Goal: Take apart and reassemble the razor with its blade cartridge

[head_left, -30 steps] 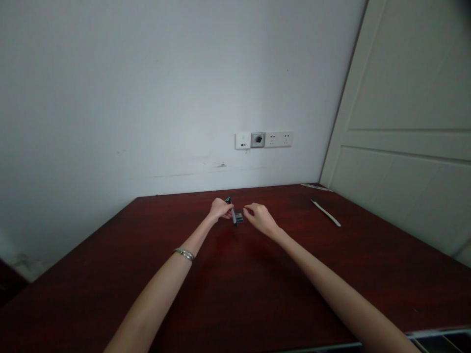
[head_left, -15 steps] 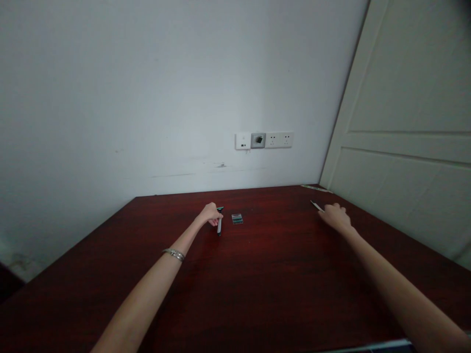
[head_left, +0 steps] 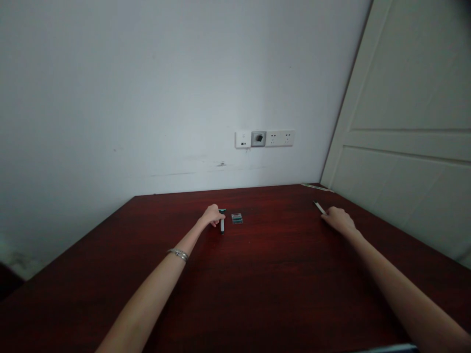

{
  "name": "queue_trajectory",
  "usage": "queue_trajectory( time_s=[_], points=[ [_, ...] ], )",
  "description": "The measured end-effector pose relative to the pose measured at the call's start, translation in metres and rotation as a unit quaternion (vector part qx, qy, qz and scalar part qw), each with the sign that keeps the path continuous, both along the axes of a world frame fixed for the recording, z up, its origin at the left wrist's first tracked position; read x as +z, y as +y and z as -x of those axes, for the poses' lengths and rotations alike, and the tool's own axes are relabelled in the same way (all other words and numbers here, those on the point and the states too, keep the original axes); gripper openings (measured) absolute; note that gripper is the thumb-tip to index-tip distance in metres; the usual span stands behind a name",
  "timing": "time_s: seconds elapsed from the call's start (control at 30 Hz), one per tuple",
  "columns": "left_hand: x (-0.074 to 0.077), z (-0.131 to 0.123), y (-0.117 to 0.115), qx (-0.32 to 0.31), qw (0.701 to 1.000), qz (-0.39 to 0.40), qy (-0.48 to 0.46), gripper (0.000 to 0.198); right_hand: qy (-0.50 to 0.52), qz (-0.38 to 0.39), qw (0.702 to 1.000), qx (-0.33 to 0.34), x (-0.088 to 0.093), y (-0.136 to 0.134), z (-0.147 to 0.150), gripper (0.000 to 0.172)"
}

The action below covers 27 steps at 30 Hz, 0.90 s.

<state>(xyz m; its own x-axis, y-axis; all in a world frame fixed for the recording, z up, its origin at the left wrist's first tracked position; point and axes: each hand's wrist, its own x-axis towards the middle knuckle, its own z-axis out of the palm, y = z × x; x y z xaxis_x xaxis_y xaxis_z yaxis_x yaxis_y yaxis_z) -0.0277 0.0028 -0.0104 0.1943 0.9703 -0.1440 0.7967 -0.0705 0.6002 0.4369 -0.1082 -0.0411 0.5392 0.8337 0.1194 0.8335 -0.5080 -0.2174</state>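
Observation:
A razor [head_left: 222,226] with a greenish crosswise head and a pale handle ending in a dark tip is in my left hand [head_left: 212,215]. The fingers close around its upper part, over the left half of the table. Just right of it lies a small clear flat case [head_left: 237,218] with dark strips inside, touched by neither hand. On the right side, my right hand [head_left: 339,218] is closed on a slim pale stick-like thing [head_left: 320,208] with a dark tip. It points away to the upper left, and its near end is hidden in the hand.
The dark red wooden table [head_left: 257,284] meets a white wall behind. A row of sockets [head_left: 265,138] is set in that wall. A pale panelled door [head_left: 401,147] stands along the right edge. A thin printed strip [head_left: 317,188] lies at the back right corner.
My left hand has shifted slightly right with the razor, which now stands a little straighter in view. My right hand has moved slightly right and down with the pale stick-like thing.

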Motion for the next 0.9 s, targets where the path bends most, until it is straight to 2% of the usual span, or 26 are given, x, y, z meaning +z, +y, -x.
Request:
queue_trajectory(
  time_s=[0.2,0.33,0.53,0.67,0.7,0.77,0.83,0.9],
  points=[
    [0.003,0.002,-0.010,-0.022,0.998,-0.035,0.045,0.029,-0.016,-0.029,0.997,0.067,0.005,0.003,0.031,0.033],
    [0.007,0.002,-0.018,-0.044,0.995,-0.054,0.066,0.033,-0.011,-0.070,0.988,0.138,0.012,0.004,0.068,0.030],
    [0.014,0.000,-0.026,-0.039,0.994,-0.058,0.086,0.036,0.043,-0.127,0.958,0.253,0.027,-0.008,0.131,0.029],
    [0.017,-0.005,-0.027,-0.011,0.978,-0.170,0.121,0.028,0.076,-0.142,0.941,0.297,0.033,-0.018,0.158,0.032],
    [0.017,-0.008,-0.027,-0.028,0.972,-0.201,0.120,0.029,0.084,-0.143,0.938,0.303,0.034,-0.020,0.163,0.033],
    [0.015,-0.013,-0.026,-0.104,0.958,-0.243,0.110,0.034,0.095,-0.146,0.933,0.314,0.033,-0.023,0.171,0.033],
    [0.012,-0.019,-0.024,-0.181,0.943,-0.259,0.107,0.043,0.101,-0.146,0.928,0.329,0.033,-0.026,0.178,0.033],
    [0.008,-0.023,-0.023,-0.222,0.932,-0.260,0.117,0.051,0.107,-0.143,0.922,0.344,0.032,-0.029,0.184,0.033]
  ],
)
